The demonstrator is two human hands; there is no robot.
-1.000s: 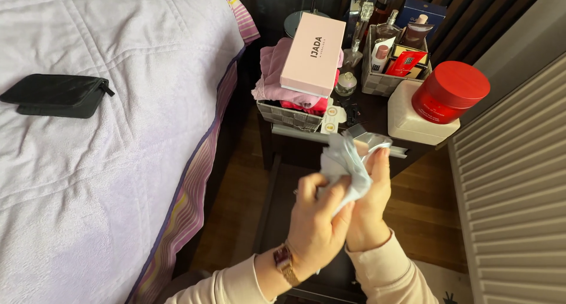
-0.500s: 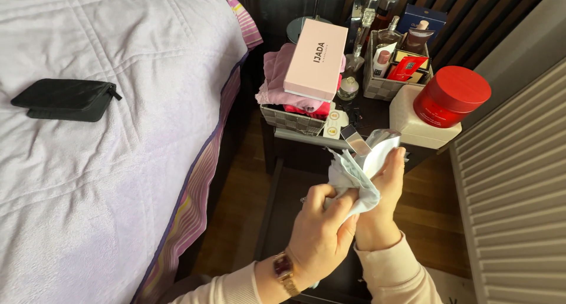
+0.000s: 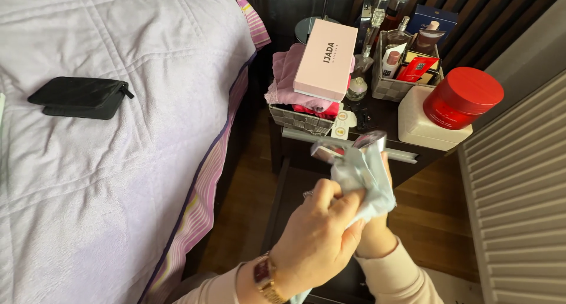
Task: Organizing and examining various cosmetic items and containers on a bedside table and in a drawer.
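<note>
- Left hand was raised at 6 o'clock in the view, back of hand toward the camera, watch at the wrist; thumb and fingers were pinched closed on a pale cloth.
- Right hand sat just behind the left, mostly hidden by the cloth; fingers pointed up toward 12 o'clock, curled around a small shiny silver object with the cloth wrapped over it.
- Cloth and silver object were held above the dark floor, in front of the nightstand, at roughly 1 o'clock from the left hand.
- On the nightstand: pink box atop folded pink fabric in a woven basket; red-lidded jar at 3 o'clock of the box.
- Black pouch lay on the lilac bedspread at 9 o'clock, well apart from both hands.
</note>
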